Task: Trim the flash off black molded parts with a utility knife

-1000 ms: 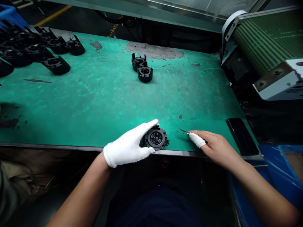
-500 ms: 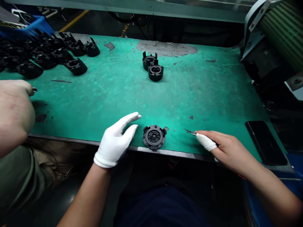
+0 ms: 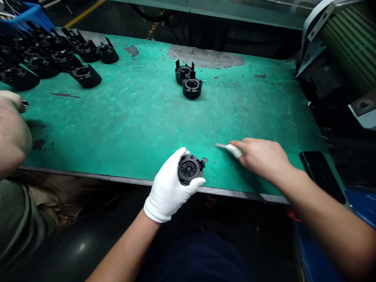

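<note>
My left hand (image 3: pixel 172 186), in a white glove, is wrapped round the left side of a round black plastic part (image 3: pixel 189 169) at the bench's front edge. Concentric rings and a raised tab show on the part's upper face. My right hand (image 3: pixel 257 154) is to the right of it, closed on a small knife (image 3: pixel 221 145). Its thin blade points left and is smeared by motion. A white cover wraps my right thumb.
Two black cup-shaped housings (image 3: pixel 191 88) stand at the bench's far middle. Several more housings (image 3: pixel 85 75) crowd the far left beside a blue basket (image 3: pixel 32 13). A co-worker's hand (image 3: pixel 11 129) is at the left. A phone (image 3: pixel 321 174) lies at the right edge.
My left hand has moved right and closed round the black part. My right hand has moved left and farther over the bench with the knife. The view has shifted slightly.
</note>
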`<action>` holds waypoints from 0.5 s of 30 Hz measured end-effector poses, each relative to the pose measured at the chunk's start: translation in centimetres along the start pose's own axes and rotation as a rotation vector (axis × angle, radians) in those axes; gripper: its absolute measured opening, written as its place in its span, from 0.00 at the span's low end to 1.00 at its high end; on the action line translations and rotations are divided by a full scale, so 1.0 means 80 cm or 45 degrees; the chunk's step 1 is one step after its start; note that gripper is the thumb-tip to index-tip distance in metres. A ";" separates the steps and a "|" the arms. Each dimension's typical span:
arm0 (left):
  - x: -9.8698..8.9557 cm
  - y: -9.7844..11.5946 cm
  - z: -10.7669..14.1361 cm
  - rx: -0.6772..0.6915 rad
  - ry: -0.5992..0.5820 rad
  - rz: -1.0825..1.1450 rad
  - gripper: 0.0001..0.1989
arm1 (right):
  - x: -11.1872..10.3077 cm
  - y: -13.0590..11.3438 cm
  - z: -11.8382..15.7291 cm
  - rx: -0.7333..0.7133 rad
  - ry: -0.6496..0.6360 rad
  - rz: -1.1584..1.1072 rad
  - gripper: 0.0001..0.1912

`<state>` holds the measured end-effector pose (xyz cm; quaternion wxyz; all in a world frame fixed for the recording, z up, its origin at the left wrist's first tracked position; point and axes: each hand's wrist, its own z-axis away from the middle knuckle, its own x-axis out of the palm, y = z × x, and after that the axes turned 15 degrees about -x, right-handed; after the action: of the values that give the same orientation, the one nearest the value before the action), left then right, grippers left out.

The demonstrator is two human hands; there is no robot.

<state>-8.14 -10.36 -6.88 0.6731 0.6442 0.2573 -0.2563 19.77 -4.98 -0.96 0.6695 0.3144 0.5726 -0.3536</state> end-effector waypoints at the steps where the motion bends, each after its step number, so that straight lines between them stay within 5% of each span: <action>1: -0.004 0.000 -0.001 0.008 -0.020 0.000 0.46 | 0.003 0.016 0.001 0.105 -0.012 0.028 0.19; 4: -0.027 0.003 -0.013 0.092 -0.263 -0.039 0.48 | 0.008 0.040 0.010 0.182 0.081 -0.107 0.19; 7: -0.064 0.001 -0.041 0.185 -0.588 -0.146 0.45 | 0.009 0.026 0.020 0.025 0.182 -0.365 0.19; 9: -0.087 -0.007 -0.059 0.136 -0.552 -0.180 0.42 | 0.010 0.010 0.023 -0.092 0.171 -0.481 0.18; 11: -0.101 -0.019 -0.068 0.000 -0.355 -0.123 0.38 | 0.011 -0.003 0.024 -0.142 0.132 -0.552 0.19; 15: -0.099 -0.037 -0.049 -0.141 -0.189 0.245 0.42 | 0.005 -0.028 0.017 -0.194 0.117 -0.617 0.18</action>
<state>-16.03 -6.46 -3.87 0.7463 0.6070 0.1576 -0.2230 18.70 -7.41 -1.15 0.5603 0.1325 0.6861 -0.4448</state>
